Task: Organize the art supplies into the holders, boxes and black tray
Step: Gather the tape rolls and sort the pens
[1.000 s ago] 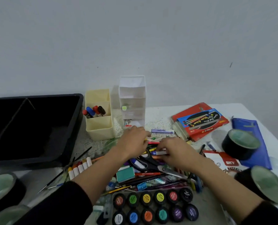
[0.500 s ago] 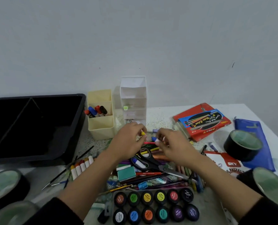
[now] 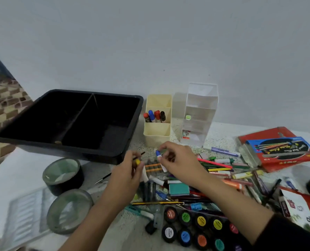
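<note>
The step in hand looks like picking markers out of the pile. The left hand curls its fingers round a yellow-capped marker. The right hand pinches a blue-capped marker between thumb and fingertips. Both markers are just in front of the cream holder. Next, they probably go upright, caps up, into its middle compartment beside the markers there. Blur hides both marker bodies, and a thin black stick by the left fingers cannot be identified.

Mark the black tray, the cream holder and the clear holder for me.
black tray (image 3: 105, 124): head view, bare floor of its right compartment
cream holder (image 3: 157, 141): head view, front wall
clear holder (image 3: 201, 102): head view, front wall of its upper tier
</note>
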A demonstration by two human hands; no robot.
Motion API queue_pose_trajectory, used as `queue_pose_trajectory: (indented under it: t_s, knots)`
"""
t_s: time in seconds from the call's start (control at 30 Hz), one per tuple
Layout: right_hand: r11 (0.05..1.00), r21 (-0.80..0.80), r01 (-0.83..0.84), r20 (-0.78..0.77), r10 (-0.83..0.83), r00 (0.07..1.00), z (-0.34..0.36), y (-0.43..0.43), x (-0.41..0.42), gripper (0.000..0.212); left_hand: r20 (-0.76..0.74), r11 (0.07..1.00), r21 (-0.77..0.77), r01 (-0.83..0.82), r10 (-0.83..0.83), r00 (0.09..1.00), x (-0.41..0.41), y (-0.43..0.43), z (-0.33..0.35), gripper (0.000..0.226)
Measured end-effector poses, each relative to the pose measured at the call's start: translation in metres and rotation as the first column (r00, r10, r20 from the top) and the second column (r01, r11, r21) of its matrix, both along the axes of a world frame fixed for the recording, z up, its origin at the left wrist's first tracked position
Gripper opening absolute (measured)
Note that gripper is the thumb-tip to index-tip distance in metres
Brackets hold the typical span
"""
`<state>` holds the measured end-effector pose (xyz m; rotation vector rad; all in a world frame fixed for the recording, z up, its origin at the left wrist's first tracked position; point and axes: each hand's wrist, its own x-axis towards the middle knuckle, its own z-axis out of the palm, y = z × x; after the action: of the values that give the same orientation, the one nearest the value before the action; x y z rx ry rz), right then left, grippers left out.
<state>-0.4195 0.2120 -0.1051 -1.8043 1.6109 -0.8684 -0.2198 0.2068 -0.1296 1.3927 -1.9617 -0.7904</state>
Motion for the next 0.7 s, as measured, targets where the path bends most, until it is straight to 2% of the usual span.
queue_pose_trajectory:
  t_s: [0.17, 0.3, 0.5, 0.63, 0.7]
  knots:
    - [0.999, 0.038, -0.021, -0.098, 0.025, 0.995, -0.010, -0.015, 0.017, 0.019, 0.077, 0.998, -0.061, 0.004, 0.000, 0.997, -0.011, -0.016, -0.011, 0.015]
    - [0.998, 0.056, -0.012, -0.165, 0.021, 0.986, -0.016, -0.019, 0.019, 0.011, 0.085, 0.997, -0.074, -0.009, 0.016, 0.996, -0.017, -0.027, -0.016, 0.018]
    - [0.999, 0.009, -0.044, -0.127, 0.044, 0.991, -0.018, -0.013, 0.014, 0.006, 0.128, 0.983, -0.175, 0.057, -0.034, 0.991, -0.005, -0.024, -0.025, 0.012]
    - [1.000, -0.005, -0.030, -0.096, 0.029, 0.995, -0.022, -0.012, 0.014, 0.007, 0.199, 0.977, -0.193, 0.094, -0.055, 0.978, 0.007, -0.019, -0.034, 0.033]
    - [1.000, -0.009, -0.020, -0.090, 0.020, 0.996, -0.023, -0.013, 0.016, 0.008, 0.230, 0.974, -0.203, 0.101, -0.053, 0.972, 0.009, -0.017, -0.037, 0.034]
